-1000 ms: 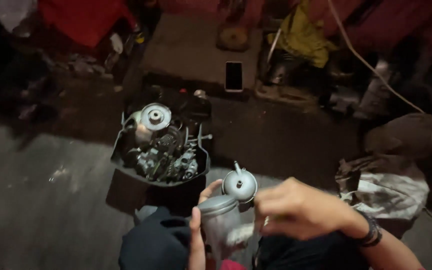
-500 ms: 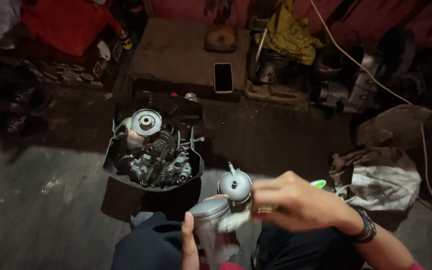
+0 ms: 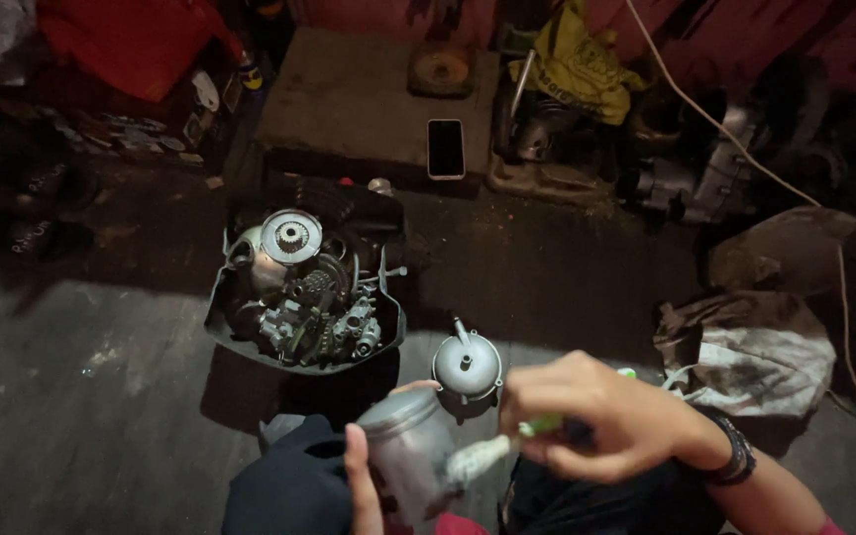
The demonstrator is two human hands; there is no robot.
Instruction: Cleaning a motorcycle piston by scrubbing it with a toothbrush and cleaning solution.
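You are gripping a grey metal cylinder [image 3: 410,451] in your left hand [image 3: 367,485], thumb along its side, low at the near edge of the concrete floor [image 3: 81,396], just above your lap. Your right hand [image 3: 596,416] is clenching a green-handled toothbrush [image 3: 492,451], its bristles touching the cylinder's wall; the brush is blurring. A domed metal cover [image 3: 467,365] is sitting on the floor just beyond the cylinder. A black tray of engine parts [image 3: 301,287] is lying further out, a phone [image 3: 445,148] on the raised slab [image 3: 349,99] behind it. Risk, in my judgement: the smooth cylinder, held one-handed, could be slipping under brush pressure and dropping onto the cover.
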